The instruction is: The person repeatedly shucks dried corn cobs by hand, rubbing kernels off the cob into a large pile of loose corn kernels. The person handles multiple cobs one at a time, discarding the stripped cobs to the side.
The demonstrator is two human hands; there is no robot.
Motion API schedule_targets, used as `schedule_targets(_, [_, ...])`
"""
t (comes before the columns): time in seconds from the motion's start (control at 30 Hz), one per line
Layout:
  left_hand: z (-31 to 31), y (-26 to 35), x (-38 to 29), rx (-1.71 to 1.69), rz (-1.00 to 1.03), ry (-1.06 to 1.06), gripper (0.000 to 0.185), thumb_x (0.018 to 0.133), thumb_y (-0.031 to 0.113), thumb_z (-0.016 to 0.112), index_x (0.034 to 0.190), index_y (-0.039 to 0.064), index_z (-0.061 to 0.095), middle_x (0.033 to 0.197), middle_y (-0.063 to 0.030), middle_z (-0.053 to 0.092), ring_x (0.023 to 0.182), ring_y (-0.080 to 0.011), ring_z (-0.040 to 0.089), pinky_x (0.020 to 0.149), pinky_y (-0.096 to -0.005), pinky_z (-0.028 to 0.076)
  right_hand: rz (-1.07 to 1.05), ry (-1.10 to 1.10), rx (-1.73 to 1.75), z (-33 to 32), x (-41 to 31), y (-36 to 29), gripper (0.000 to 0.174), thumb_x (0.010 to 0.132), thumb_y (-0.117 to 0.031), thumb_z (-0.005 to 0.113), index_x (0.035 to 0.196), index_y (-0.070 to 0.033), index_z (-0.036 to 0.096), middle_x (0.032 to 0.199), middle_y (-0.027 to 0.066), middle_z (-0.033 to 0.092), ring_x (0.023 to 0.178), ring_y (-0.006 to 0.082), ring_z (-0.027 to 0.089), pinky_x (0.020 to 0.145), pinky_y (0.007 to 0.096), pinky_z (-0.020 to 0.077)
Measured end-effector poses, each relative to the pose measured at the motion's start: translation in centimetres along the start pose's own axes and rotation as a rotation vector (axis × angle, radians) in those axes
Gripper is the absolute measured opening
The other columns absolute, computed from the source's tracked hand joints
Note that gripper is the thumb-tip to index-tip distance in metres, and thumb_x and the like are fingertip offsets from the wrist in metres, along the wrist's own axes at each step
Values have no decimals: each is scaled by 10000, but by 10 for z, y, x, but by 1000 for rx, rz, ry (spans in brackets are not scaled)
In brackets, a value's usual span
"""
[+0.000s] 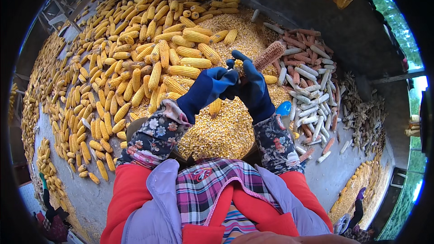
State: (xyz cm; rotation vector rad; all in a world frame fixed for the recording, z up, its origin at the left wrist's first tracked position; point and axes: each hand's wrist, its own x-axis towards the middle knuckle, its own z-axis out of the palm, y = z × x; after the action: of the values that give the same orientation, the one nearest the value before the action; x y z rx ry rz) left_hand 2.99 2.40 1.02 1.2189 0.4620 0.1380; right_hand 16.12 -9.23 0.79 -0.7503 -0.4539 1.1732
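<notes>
In blue work gloves, both hands are together at the middle of the view, above a heap of loose corn kernels [217, 135]. My right hand [256, 86] is closed around a reddish corn cob [270, 55]. The cob's far part is bare of kernels and points up to the right. Some yellow kernels [238, 65] show at its near end between the gloves. My left hand [217, 81] grips at that near end, its fingertips partly hidden against the right glove. Unshelled ears of corn [190, 61] lie just beyond my left hand.
A large spread of yellow corn ears [112, 64] covers the floor at left. Bare red and white cobs [310, 98] are piled at right, near dry husks [364, 108]. A blue object [283, 108] lies by my right wrist. Other people [359, 213] show at both lower corners.
</notes>
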Motion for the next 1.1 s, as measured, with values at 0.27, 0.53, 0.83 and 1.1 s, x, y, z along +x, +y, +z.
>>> schedule_targets(0.27, [7,31,-12,-78,-115,-149,493,1031,504,570,1157,39,675,955,-73,737,795,-146,710,670,-254,522,26,-32,104,-21,-2,-3,600,1079,-451,489,1538,-73,406,1258,93,615,829,192,630,696,338,531])
schedule_targets(0.53, [-8,18,-7,-142,-169,-142,625,1020,606,518,1108,14,698,926,-80,733,761,-162,705,644,-260,497,-23,-33,-146,-6,-1,-5,557,1083,-369,496,1508,-17,423,1167,102,633,833,162,597,741,341,521])
schedule_targets(0.83, [-4,17,-9,-27,-9,-224,442,1060,428,525,1094,32,717,923,-84,754,780,-159,719,664,-256,506,3,13,101,-18,6,1,546,1098,-386,458,1507,-27,432,1135,91,625,906,191,624,834,359,544])
schedule_targets(1.1, [-2,24,-9,116,-120,-225,509,1071,460,468,1254,31,673,1034,-70,746,867,-144,720,701,-243,522,-126,130,-194,-14,3,-14,584,1071,-414,522,1501,-24,452,1231,110,645,1051,208,662,949,368,540])
